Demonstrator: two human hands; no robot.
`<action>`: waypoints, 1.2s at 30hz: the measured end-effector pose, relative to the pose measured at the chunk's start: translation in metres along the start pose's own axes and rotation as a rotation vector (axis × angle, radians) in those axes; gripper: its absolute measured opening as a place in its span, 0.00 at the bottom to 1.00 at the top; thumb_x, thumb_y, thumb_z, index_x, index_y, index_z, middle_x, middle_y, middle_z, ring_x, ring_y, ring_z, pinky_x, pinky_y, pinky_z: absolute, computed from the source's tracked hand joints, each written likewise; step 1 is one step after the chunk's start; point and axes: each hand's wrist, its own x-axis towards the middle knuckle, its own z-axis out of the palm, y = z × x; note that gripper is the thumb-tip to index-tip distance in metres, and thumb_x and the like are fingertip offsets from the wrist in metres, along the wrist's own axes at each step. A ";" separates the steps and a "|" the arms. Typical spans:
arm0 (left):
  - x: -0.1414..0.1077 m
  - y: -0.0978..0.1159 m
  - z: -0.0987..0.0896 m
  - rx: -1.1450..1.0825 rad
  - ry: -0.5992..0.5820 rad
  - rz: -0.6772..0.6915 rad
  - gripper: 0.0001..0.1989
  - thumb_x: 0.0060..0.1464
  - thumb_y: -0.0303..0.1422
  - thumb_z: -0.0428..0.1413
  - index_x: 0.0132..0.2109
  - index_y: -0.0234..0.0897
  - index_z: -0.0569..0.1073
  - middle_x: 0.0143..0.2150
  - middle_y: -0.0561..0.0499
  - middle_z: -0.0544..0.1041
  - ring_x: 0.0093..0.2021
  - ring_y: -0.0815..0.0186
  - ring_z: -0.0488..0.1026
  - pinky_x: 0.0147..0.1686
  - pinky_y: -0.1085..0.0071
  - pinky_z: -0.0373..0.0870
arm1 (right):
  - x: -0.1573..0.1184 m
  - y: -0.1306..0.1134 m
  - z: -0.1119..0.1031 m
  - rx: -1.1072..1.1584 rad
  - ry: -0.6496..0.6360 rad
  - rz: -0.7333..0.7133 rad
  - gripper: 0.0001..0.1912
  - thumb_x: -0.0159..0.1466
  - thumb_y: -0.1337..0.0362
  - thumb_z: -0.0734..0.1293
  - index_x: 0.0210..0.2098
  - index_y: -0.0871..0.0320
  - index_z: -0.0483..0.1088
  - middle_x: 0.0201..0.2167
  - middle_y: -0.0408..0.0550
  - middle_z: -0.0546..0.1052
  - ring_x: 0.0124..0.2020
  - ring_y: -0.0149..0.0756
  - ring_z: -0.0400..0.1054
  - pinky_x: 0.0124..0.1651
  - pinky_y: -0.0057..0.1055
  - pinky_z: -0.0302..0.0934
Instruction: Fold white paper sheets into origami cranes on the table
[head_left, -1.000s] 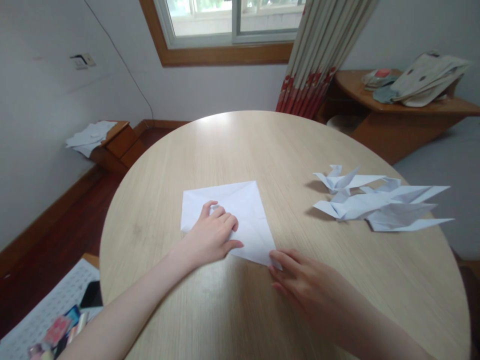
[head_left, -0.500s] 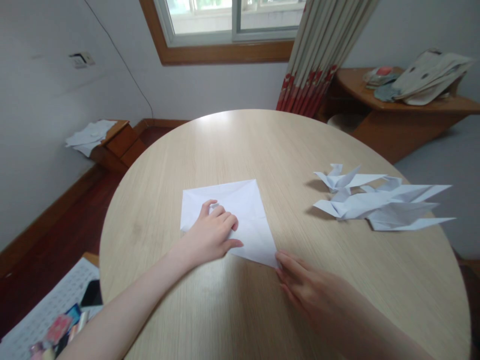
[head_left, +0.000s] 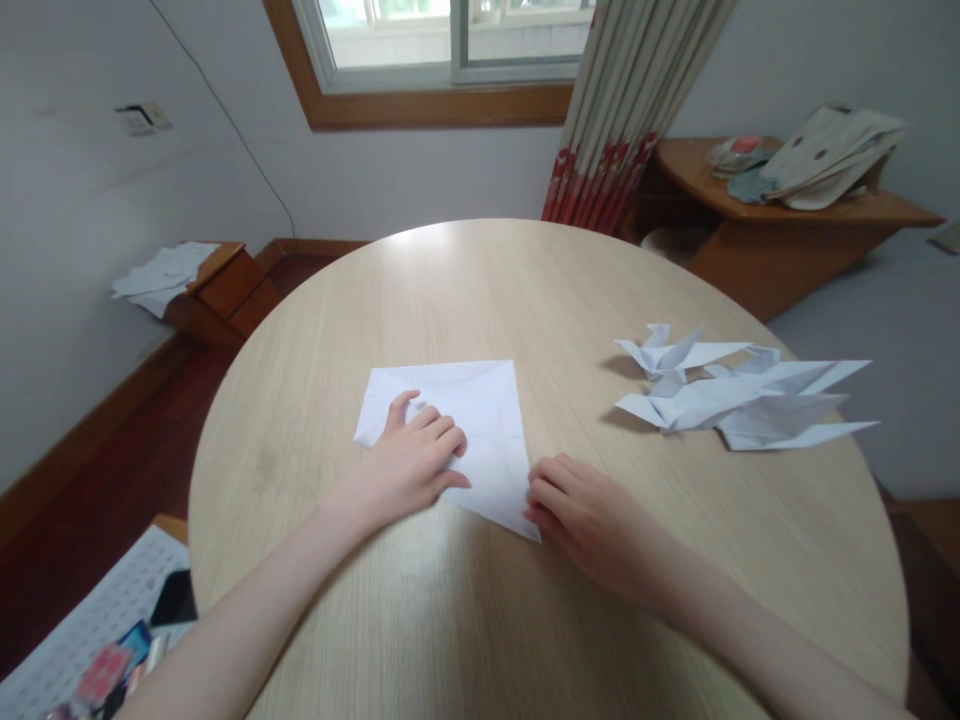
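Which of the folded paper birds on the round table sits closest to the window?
The back-left bird of the cluster. It sits closest to the window, while the other folded birds lie nearer the viewer or farther right.

1. Ahead of me I see a white-framed sliding window [head_left: 454, 75] with a brown wooden surround [head_left: 442, 110], and a cream curtain with a red patterned hem [head_left: 611, 120] beside it.
2. To my right, a brown wooden shelf unit [head_left: 688, 165] bears a pale spotted cloth [head_left: 832, 158] and a small red-topped bundle [head_left: 745, 148].
3. On my left, loose white papers [head_left: 165, 273] lie on a small brown wooden cabinet [head_left: 229, 287], below a thin dark cable [head_left: 225, 112] and a wall socket [head_left: 136, 120].
4. Low at my left are a printed white sheet [head_left: 97, 600], a flat black device [head_left: 174, 600] and a pink item [head_left: 103, 672].
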 end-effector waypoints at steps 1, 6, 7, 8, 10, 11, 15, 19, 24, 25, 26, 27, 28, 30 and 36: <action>0.000 0.000 0.001 0.022 0.036 0.014 0.11 0.59 0.41 0.56 0.39 0.37 0.70 0.39 0.50 0.76 0.46 0.59 0.70 0.60 0.45 0.43 | 0.001 0.000 0.003 0.026 0.007 0.013 0.07 0.64 0.72 0.63 0.29 0.59 0.66 0.32 0.49 0.72 0.31 0.36 0.63 0.33 0.33 0.58; -0.001 0.001 0.009 0.118 0.214 0.050 0.08 0.58 0.35 0.58 0.43 0.39 0.71 0.56 0.45 0.71 0.60 0.53 0.62 0.64 0.40 0.33 | 0.006 -0.006 0.012 0.144 0.035 0.066 0.08 0.63 0.70 0.65 0.27 0.59 0.64 0.30 0.47 0.71 0.31 0.36 0.62 0.33 0.31 0.56; -0.002 0.003 0.011 0.135 0.237 0.051 0.07 0.58 0.33 0.58 0.44 0.39 0.71 0.59 0.44 0.70 0.62 0.52 0.61 0.64 0.39 0.33 | 0.007 -0.006 0.012 0.165 0.038 0.075 0.08 0.63 0.71 0.66 0.27 0.59 0.64 0.29 0.46 0.70 0.31 0.35 0.62 0.33 0.31 0.56; -0.002 0.004 0.012 0.154 0.260 0.054 0.07 0.58 0.31 0.57 0.44 0.39 0.71 0.60 0.44 0.68 0.63 0.53 0.60 0.65 0.39 0.33 | 0.008 -0.007 0.012 0.186 0.039 0.085 0.08 0.63 0.71 0.66 0.28 0.59 0.64 0.29 0.45 0.70 0.30 0.35 0.61 0.33 0.31 0.55; -0.002 0.008 0.016 0.195 0.309 0.077 0.07 0.59 0.28 0.54 0.45 0.39 0.71 0.62 0.44 0.66 0.65 0.54 0.57 0.65 0.40 0.32 | 0.010 -0.007 0.012 0.221 0.038 0.101 0.08 0.62 0.72 0.67 0.28 0.59 0.64 0.28 0.44 0.69 0.29 0.34 0.61 0.32 0.29 0.55; -0.002 0.011 0.018 0.216 0.327 0.093 0.08 0.60 0.27 0.52 0.46 0.39 0.71 0.64 0.44 0.65 0.66 0.55 0.55 0.66 0.40 0.30 | 0.010 -0.006 0.011 0.232 0.037 0.108 0.08 0.61 0.73 0.68 0.28 0.59 0.64 0.27 0.43 0.69 0.29 0.33 0.60 0.31 0.29 0.55; 0.000 0.020 0.025 0.272 0.354 0.144 0.08 0.62 0.25 0.47 0.43 0.36 0.71 0.66 0.43 0.61 0.69 0.55 0.48 0.66 0.41 0.25 | 0.013 -0.002 0.010 0.231 0.020 0.118 0.10 0.58 0.72 0.70 0.27 0.58 0.64 0.26 0.41 0.68 0.27 0.32 0.60 0.30 0.28 0.53; 0.004 0.025 0.030 0.320 0.293 0.170 0.12 0.65 0.27 0.43 0.44 0.33 0.72 0.66 0.41 0.61 0.69 0.55 0.50 0.67 0.43 0.35 | 0.015 0.003 0.012 0.219 0.001 0.105 0.11 0.57 0.70 0.72 0.26 0.58 0.64 0.25 0.40 0.69 0.28 0.31 0.60 0.30 0.27 0.52; 0.007 0.027 0.033 0.342 0.248 0.183 0.14 0.66 0.28 0.43 0.50 0.29 0.71 0.67 0.39 0.59 0.69 0.53 0.50 0.66 0.48 0.48 | 0.016 0.007 0.010 0.266 -0.033 0.098 0.13 0.55 0.70 0.74 0.24 0.58 0.64 0.24 0.39 0.68 0.27 0.30 0.60 0.30 0.26 0.52; 0.007 0.027 0.034 0.342 0.242 0.182 0.14 0.66 0.28 0.43 0.50 0.29 0.71 0.67 0.39 0.58 0.69 0.52 0.49 0.66 0.49 0.49 | 0.017 0.008 0.009 0.273 -0.042 0.096 0.13 0.55 0.70 0.74 0.23 0.58 0.64 0.24 0.39 0.68 0.27 0.30 0.60 0.30 0.26 0.52; 0.007 0.027 0.034 0.340 0.234 0.179 0.14 0.66 0.28 0.43 0.51 0.29 0.71 0.68 0.39 0.58 0.69 0.52 0.48 0.66 0.49 0.49 | 0.018 0.008 0.008 0.276 -0.049 0.096 0.14 0.54 0.70 0.74 0.23 0.58 0.64 0.24 0.39 0.68 0.27 0.30 0.60 0.30 0.26 0.52; 0.007 0.027 0.034 0.339 0.225 0.175 0.14 0.66 0.28 0.43 0.51 0.29 0.70 0.68 0.38 0.57 0.70 0.53 0.48 0.66 0.49 0.48 | 0.019 0.008 0.007 0.278 -0.057 0.096 0.14 0.54 0.70 0.74 0.23 0.58 0.64 0.24 0.39 0.68 0.27 0.30 0.60 0.30 0.26 0.52; 0.008 0.027 0.035 0.337 0.221 0.173 0.14 0.66 0.28 0.44 0.51 0.29 0.70 0.68 0.38 0.57 0.70 0.53 0.47 0.66 0.48 0.48 | 0.019 0.008 0.006 0.280 -0.065 0.098 0.14 0.54 0.70 0.74 0.22 0.58 0.64 0.23 0.39 0.68 0.27 0.30 0.60 0.30 0.26 0.51; 0.008 0.027 0.035 0.335 0.218 0.170 0.14 0.66 0.27 0.43 0.51 0.29 0.70 0.68 0.38 0.57 0.70 0.52 0.48 0.66 0.48 0.48 | 0.020 0.008 0.004 0.292 -0.077 0.105 0.15 0.53 0.71 0.75 0.22 0.58 0.64 0.23 0.39 0.68 0.26 0.30 0.60 0.29 0.26 0.51; 0.008 0.026 0.034 0.322 0.210 0.164 0.15 0.66 0.27 0.42 0.51 0.29 0.71 0.67 0.38 0.58 0.69 0.53 0.49 0.66 0.48 0.49 | 0.021 0.008 0.005 0.347 -0.048 0.154 0.16 0.52 0.73 0.76 0.22 0.58 0.63 0.22 0.37 0.67 0.25 0.28 0.59 0.29 0.25 0.50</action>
